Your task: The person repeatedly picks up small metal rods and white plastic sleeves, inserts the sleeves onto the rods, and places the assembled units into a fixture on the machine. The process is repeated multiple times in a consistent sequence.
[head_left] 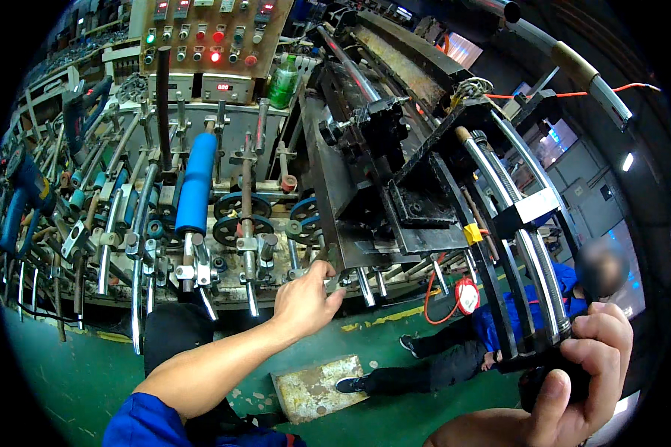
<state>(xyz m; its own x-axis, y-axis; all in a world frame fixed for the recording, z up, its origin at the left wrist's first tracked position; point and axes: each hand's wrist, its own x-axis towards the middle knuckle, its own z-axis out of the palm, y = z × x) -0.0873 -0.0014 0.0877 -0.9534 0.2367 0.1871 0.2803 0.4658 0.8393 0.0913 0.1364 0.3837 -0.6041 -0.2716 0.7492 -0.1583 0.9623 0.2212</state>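
Note:
My left hand (pixel 303 299) reaches out at the centre, close to the lower edge of a black metal machine bed (pixel 350 249). Its thumb stands apart from the bent fingers, and nothing shows in it; whether the fingertips touch the bed, I cannot tell. At the lower right, my right hand (pixel 600 365) is wrapped round a dark, rounded knob (pixel 548 384), mostly hidden by the fingers. This knob sits at the near end of a black slide frame (pixel 503 298) with shiny rods and a threaded screw (pixel 537 276).
Left of the bed are a blue roller (pixel 196 182) and many metal rods and clamps. Behind stand a control panel (pixel 209 37) with lit buttons and a green bottle (pixel 283 82). Beyond the frame sits a person (pixel 492 320) in blue. A worn step block (pixel 317 391) lies on the green floor.

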